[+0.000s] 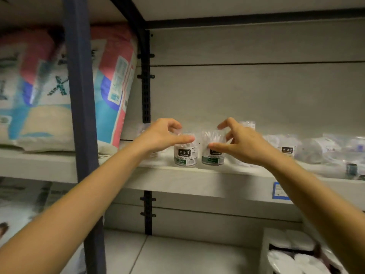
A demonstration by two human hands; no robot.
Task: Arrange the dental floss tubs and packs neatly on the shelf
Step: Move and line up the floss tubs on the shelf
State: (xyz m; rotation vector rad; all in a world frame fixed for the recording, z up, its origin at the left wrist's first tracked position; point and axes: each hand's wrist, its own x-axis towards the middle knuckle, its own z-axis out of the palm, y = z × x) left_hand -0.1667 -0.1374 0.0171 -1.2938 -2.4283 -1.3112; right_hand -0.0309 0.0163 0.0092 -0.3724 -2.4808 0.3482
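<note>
Clear plastic with green-and-black labels: the left dental floss tub (pixel 185 155) and the right dental floss tub (pixel 213 158) stand side by side at the near edge of the pale grey shelf (pixel 197 178). Our left hand (pixel 162 135) curls round the left one's top, and our right hand (pixel 243 143) pinches the other. Further right, a third labelled tub (pixel 287 150) and crinkled clear floss packs (pixel 324 149) lie jumbled, so we judge most of the arranging remains.
</note>
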